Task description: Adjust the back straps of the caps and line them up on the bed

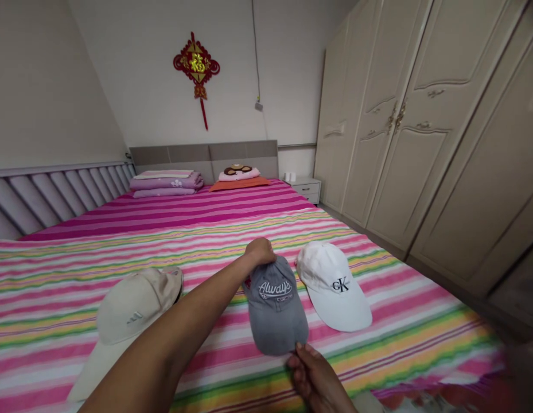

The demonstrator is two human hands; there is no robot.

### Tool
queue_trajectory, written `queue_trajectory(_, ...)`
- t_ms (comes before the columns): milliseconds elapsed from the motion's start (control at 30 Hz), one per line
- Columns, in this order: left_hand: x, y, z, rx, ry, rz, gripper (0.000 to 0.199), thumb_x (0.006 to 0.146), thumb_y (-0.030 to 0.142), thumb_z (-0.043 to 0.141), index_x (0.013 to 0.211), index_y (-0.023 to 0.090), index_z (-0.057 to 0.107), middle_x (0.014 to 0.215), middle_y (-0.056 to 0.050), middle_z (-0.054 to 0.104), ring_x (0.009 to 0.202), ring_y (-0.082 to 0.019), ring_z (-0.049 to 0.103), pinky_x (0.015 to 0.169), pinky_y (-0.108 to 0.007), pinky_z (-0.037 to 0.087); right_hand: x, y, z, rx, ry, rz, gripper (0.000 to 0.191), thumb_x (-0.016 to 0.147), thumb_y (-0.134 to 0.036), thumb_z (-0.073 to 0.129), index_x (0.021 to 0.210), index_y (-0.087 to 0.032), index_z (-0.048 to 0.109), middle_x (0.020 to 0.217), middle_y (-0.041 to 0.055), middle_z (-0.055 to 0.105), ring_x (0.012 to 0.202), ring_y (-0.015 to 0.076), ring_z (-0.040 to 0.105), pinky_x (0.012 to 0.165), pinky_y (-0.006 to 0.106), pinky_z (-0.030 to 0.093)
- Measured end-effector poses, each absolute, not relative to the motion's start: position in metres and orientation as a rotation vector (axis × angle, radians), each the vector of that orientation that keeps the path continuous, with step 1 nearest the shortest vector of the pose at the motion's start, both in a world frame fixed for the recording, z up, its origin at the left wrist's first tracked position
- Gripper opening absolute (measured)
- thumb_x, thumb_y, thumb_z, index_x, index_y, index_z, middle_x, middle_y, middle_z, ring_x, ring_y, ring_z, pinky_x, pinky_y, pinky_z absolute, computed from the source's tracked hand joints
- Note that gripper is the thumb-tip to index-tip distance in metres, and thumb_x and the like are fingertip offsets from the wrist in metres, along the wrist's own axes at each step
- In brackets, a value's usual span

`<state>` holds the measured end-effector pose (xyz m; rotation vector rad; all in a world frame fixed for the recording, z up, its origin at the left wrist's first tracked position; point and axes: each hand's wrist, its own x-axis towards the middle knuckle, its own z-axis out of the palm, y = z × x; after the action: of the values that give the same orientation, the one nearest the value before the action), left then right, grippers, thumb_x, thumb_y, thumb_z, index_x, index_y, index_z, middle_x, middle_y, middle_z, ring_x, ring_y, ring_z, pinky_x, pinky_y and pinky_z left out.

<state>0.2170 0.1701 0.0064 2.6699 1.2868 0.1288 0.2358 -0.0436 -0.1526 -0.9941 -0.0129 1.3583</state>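
A grey cap [277,312] with white lettering lies on the striped bed cover, its brim toward me. My left hand [260,251] is closed on the back of its crown. At the brim's near right edge, my right hand [310,373] pinches it between thumb and fingers. Just right of the grey cap rests a white cap [324,275] with dark letters, its brim toward the lower right. A beige cap [124,307] sits on the left, partly hidden behind my left forearm.
The striped cover [206,246] spreads over the bed. Folded purple bedding [167,183] and an orange pillow [240,183] are by the headboard [184,155]. A white nightstand [307,188] and tall wardrobe [391,132] stand on the right; a white railing [68,192] runs along the left.
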Motion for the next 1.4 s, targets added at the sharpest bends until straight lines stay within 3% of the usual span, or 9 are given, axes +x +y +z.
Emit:
queue_trajectory(400,0.235,0.175,0.012,2.704,1.311,0.304,0.017,0.062,0.024,0.054,0.074,0.019,0.065,0.081,-0.007,0.067,0.077,-0.019,0.06,0.06,-0.024,0.04,0.255,-0.018,-0.143,-1.038,0.011,1.296,0.022,0.078,-0.023,0.056,0.068,-0.019,0.038,0.042,-0.0022,0.057,0.029,0.004,0.044,0.03,0.01,0.025)
queue_trajectory(700,0.24,0.17,-0.006,2.708,1.302,0.357,0.021,0.064,0.022,0.053,0.081,0.021,0.065,0.089,-0.007,0.067,0.088,-0.021,0.058,0.076,-0.03,0.039,0.254,-0.02,-0.145,-1.108,0.059,1.238,0.02,0.077,-0.024,0.055,0.066,-0.019,0.04,0.042,-0.0028,0.057,0.028,0.0052,0.045,0.028,0.011,0.024)
queue_trajectory(1400,0.23,0.16,-0.02,2.591,1.181,0.607,0.018,0.065,0.022,0.05,0.074,0.02,0.066,0.077,-0.005,0.068,0.076,-0.02,0.059,0.069,-0.03,0.039,0.247,-0.037,-0.149,-1.147,0.052,1.152,0.018,0.076,-0.027,0.055,0.068,-0.017,0.043,0.045,-0.0028,0.058,0.031,0.0055,0.048,0.031,0.012,0.029)
